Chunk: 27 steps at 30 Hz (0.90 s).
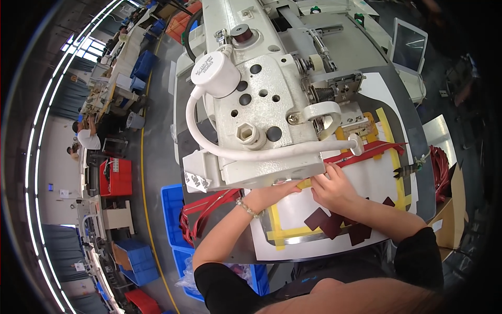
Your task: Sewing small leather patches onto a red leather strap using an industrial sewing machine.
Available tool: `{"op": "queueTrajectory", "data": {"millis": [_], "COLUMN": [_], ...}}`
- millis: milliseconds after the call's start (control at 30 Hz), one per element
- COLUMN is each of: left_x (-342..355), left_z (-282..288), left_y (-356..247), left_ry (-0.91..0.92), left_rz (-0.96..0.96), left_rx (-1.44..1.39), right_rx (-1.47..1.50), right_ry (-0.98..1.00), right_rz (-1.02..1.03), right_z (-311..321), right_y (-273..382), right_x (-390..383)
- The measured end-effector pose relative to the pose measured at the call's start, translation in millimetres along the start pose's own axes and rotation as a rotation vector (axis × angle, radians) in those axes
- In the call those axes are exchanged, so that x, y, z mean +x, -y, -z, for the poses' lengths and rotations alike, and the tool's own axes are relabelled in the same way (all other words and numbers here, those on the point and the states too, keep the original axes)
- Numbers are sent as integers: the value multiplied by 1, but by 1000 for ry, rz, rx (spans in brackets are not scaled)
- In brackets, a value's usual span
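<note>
So right at the right hand's (334, 189) fingertips there's a dark red zipper strip (372, 151), running away to the right under the white machine head (280, 78)'s hose. Looks light and floppy, probably a bit stiffer along the zip line, and I'd guess it slides or twists easily rather than breaks, so I'd take it flat by the cloth edge, away from the zip. The right thumb and fingers are curled nearly together at the strip's lower edge, touching it by the look of it, but I can't tell if they've really got a grip. The left hand (267, 198) reaches in from the other side, fingers fairly straight, tips partly tucked behind the head; can't tell what they hold, if anything. Just below the fingers is a white sheet (264, 250) with yellow tape (276, 230), dark red patches (330, 226) nearer the body. Further out left, more red strips (210, 200) trail by a blue bin (171, 212); far right, a red bundle (440, 170) sits by a cardboard box (454, 222).
</note>
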State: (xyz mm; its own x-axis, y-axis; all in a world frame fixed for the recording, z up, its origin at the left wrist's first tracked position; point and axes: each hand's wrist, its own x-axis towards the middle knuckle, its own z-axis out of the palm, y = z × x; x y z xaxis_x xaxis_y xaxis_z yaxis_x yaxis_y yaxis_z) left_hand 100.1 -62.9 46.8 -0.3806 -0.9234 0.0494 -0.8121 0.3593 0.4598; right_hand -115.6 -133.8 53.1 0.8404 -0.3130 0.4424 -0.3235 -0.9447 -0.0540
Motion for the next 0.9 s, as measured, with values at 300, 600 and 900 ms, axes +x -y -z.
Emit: {"op": "queueTrajectory", "data": {"millis": [300, 600, 900], "left_x": [-2, -9, -8], "left_z": [-8, -17, -17], "left_y": [-3, -30, -39], "left_ry": [-218, -462, -408], "left_rz": [-94, 101, 155], "left_rx": [105, 168, 197], "right_rx": [45, 65, 91], "right_ry": [31, 10, 12], "right_rz": [-18, -13, -33], "right_z": [-3, -1, -2], "right_y": [2, 3, 1], "right_x": [0, 5, 1]}}
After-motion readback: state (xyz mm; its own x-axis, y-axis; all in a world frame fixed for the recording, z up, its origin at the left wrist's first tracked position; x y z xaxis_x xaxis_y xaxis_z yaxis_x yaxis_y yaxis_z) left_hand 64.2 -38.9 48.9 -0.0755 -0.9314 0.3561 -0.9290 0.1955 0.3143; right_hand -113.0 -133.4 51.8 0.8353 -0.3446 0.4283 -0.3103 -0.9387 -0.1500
